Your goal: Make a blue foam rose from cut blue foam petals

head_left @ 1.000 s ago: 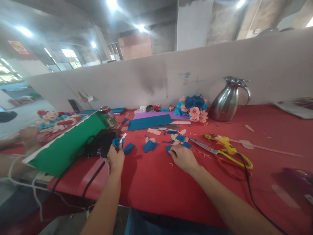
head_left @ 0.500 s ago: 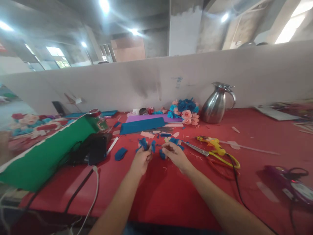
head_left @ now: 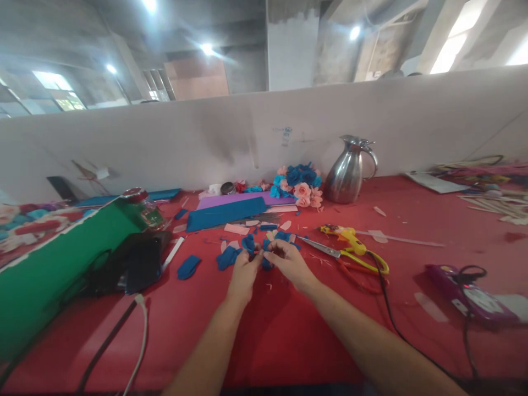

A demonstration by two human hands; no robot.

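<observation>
Over the red table, my left hand and my right hand meet with fingertips nearly touching. My left fingers are closed on a dark blue paper flower, which sticks up above the thumb. A blue paper petal hangs under my right fingers, which are pinched around it. Just left of my left hand lies a pile of blue petals. More blue and cream paper pieces lie behind my right hand. The exact join between the fingertips is hidden.
Scissors and a yellow glue gun lie to the right, their cord running forward. A steel jug stands behind, beside a paper flower bunch. Leftward are a phone, a glass jar and a green board.
My hands have come together from a small gap, bringing the blue petal up to the flower. The view has turned right, so the table things appear further left.
</observation>
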